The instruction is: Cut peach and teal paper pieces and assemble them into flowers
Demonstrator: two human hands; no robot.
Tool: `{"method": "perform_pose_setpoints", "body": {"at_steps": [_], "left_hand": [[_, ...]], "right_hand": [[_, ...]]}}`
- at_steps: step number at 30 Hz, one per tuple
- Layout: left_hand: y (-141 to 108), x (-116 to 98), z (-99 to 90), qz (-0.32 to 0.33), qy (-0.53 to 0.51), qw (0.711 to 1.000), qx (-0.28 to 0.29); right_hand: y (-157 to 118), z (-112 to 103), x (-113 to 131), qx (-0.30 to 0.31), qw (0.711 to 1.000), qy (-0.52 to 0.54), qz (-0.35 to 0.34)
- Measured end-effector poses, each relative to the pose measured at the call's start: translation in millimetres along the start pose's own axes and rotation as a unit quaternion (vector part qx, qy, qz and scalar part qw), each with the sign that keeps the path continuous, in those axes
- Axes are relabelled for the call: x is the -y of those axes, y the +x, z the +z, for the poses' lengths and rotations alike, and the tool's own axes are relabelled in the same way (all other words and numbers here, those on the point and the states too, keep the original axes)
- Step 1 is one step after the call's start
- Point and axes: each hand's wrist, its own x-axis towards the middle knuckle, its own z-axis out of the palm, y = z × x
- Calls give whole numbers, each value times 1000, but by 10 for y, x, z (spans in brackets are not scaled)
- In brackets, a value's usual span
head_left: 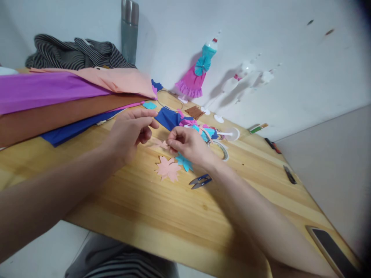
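Note:
My right hand [185,144] pinches a small peach paper piece [160,143] at its fingertips, above the wooden table [139,208]. Just left of it is my left hand [133,133], its fingers curled loosely and apart, with nothing visible between them. Below the hands lies a peach paper flower [168,168], and a turquoise paper flower [184,162] sits partly under my right hand. Blue-handled thread snips [200,180] rest near my right wrist. Beyond my hands is a blue paper piece [168,118].
Stacked coloured sheets [58,90] reach in from the left, with striped cloth [78,52] and a bottle [129,33] behind. A doll form in a pink skirt [193,79] stands by the wall. A phone [333,251] lies at right, a roll of tape [222,150] nearer.

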Motion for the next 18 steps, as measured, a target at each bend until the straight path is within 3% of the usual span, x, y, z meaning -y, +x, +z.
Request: {"method": "perform_pose_setpoints", "body": {"at_steps": [4,9,14,18], "left_hand": [[-18,6,17,-12,4,1000,1],[-21,40,29,-22,17,1000,14],[-32,36,41,-31,22,999,16],[-53,22,58,-49,29,998,24]], "right_hand": [[-195,-111,-94,-9,988,150,46],[-401,-230,-134,-33,982,176,67],[-535,-246,-35,-71,997,41,8],[-601,-124,70,-9,987,-127,-95]]}}
